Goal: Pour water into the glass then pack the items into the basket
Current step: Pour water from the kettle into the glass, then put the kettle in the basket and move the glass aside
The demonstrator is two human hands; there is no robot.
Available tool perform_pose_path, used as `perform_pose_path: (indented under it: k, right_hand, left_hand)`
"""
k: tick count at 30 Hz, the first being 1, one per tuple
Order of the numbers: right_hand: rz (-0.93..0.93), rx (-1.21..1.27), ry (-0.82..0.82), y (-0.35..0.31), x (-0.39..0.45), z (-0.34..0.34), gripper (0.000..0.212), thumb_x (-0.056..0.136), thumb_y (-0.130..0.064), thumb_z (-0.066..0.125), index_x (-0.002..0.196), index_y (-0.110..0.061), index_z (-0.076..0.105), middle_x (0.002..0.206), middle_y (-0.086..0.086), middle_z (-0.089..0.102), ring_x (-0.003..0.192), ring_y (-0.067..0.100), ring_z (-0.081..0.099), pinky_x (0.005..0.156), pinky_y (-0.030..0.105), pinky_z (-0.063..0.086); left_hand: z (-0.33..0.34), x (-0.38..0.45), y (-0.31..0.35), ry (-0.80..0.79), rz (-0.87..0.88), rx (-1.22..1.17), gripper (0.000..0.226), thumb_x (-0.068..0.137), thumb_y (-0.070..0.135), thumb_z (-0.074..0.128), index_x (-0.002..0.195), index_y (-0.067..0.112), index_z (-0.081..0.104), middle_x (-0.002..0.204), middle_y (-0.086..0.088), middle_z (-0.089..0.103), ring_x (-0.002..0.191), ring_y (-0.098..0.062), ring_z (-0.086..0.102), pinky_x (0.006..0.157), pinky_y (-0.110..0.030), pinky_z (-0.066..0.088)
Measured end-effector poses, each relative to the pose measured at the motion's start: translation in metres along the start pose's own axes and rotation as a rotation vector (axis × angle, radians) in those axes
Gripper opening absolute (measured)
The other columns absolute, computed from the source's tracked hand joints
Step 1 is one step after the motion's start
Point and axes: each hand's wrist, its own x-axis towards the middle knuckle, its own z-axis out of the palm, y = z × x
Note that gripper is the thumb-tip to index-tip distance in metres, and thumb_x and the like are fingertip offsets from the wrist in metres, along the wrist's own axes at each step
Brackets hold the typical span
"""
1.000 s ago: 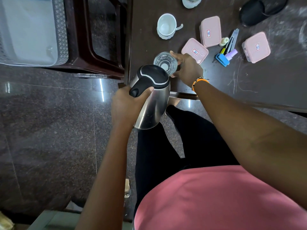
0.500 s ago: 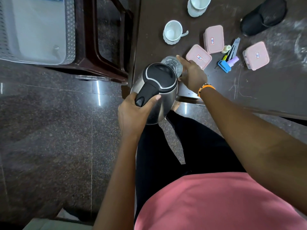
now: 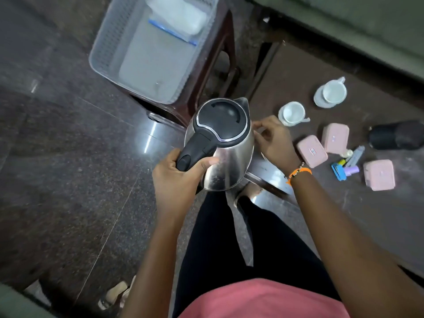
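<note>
Over the dark tabletop (image 3: pixel 344 203), left hand (image 3: pixel 176 180) gripped the kettle (image 3: pixel 224 148); right hand (image 3: pixel 275 141) seemingly steadied the hidden glass, risking spills

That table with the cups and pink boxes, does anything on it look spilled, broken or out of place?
Nothing looks spilled or broken. The table has pale scuffed smears, which look like wear, not water. The two cups stand upright and the three pink boxes are shut. The glass is hidden behind the kettle, so I cannot check it.
</note>
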Motion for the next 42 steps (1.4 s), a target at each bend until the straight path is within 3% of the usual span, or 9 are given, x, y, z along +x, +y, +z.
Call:
perform_pose_path:
  k: [7,11,16,20,25,30,34,38,42]
  right_hand:
    - [-0.023,0.064,0.041,-0.063,0.059,0.025,0.018,0.086,-0.007,0.06,0.099,-0.01,0.071,0.086,0.0,0.054,0.069,-0.013,0.054,0.069,-0.001,0.039]
    - [-0.01,-0.009,-0.028,-0.092,0.101,0.047,0.029,0.086,-0.009,0.056,0.113,-0.014,0.064,0.094,0.012,0.062,0.078,0.013,0.055,0.082,0.025,0.045]
    - [-0.023,-0.069,-0.163,-0.112,0.135,0.076,0.04,0.088,-0.013,0.056,0.128,-0.019,0.054,0.094,0.007,0.056,0.086,0.018,0.055,0.092,0.041,0.046]
    - [0.014,-0.176,-0.2,-0.119,0.157,0.097,0.045,0.088,-0.014,0.056,0.132,-0.019,0.05,0.108,0.014,0.06,0.104,0.027,0.058,0.096,0.039,0.046]
    - [0.066,-0.295,-0.18,-0.115,0.175,0.119,0.042,0.088,-0.024,0.059,0.128,-0.02,0.052,0.117,0.01,0.056,0.105,0.027,0.059,0.087,0.037,0.047]
    - [0.139,-0.315,-0.145,-0.106,0.179,0.131,0.038,0.085,-0.022,0.063,0.122,-0.017,0.058,0.114,0.008,0.06,0.105,0.029,0.059,0.083,0.037,0.047]
    - [0.137,-0.3,-0.123,-0.103,0.18,0.132,0.037,0.083,-0.023,0.067,0.119,-0.021,0.06,0.111,0.006,0.062,0.098,0.026,0.061,0.079,0.034,0.048]
    - [0.17,-0.264,-0.133,-0.1,0.183,0.131,0.034,0.08,-0.025,0.07,0.114,-0.024,0.063,0.103,0.001,0.064,0.087,0.02,0.062,0.074,0.029,0.044]
    - [0.138,-0.239,-0.115,-0.103,0.175,0.127,0.037,0.08,-0.021,0.069,0.116,-0.023,0.062,0.101,0.002,0.063,0.078,0.019,0.058,0.077,0.032,0.05]
  left_hand:
    - [-0.046,0.047,0.04,0.148,0.138,-0.218,0.027,0.053,0.023,0.088,0.066,0.03,0.064,0.055,0.02,0.064,0.048,0.008,0.055,0.046,-0.006,0.043]
    - [-0.066,0.091,0.055,0.243,0.237,-0.303,0.034,0.06,0.011,0.085,0.068,0.029,0.058,0.053,0.021,0.057,0.047,0.007,0.051,0.048,-0.004,0.043]
    - [-0.077,0.155,0.062,0.32,0.257,-0.217,0.033,0.058,0.028,0.082,0.063,0.033,0.05,0.053,0.021,0.047,0.053,0.004,0.036,0.049,-0.012,0.034]
    - [-0.078,0.207,0.056,0.296,0.221,-0.147,0.035,0.06,0.026,0.082,0.062,0.035,0.048,0.052,0.021,0.048,0.052,0.002,0.036,0.05,-0.018,0.033]
    - [-0.077,0.255,0.036,0.263,0.144,-0.105,0.032,0.059,0.031,0.082,0.072,0.026,0.053,0.067,0.0,0.051,0.064,-0.011,0.041,0.056,-0.04,0.044]
    - [-0.075,0.28,0.024,0.232,0.102,-0.098,0.031,0.06,0.031,0.082,0.071,0.029,0.054,0.067,0.003,0.052,0.063,-0.011,0.044,0.058,-0.047,0.053]
    - [-0.077,0.286,0.015,0.221,0.109,-0.192,0.029,0.062,0.02,0.08,0.073,0.032,0.056,0.068,0.006,0.053,0.059,-0.002,0.045,0.052,-0.018,0.05]
    - [-0.078,0.286,0.016,0.239,0.107,-0.106,0.029,0.066,0.019,0.078,0.078,0.026,0.053,0.069,0.011,0.051,0.057,0.004,0.044,0.054,-0.007,0.042]
    - [-0.073,0.265,0.021,0.333,0.194,0.016,0.048,0.07,0.009,0.074,0.113,0.007,0.054,0.107,-0.001,0.048,0.098,-0.01,0.053,0.086,-0.014,0.044]
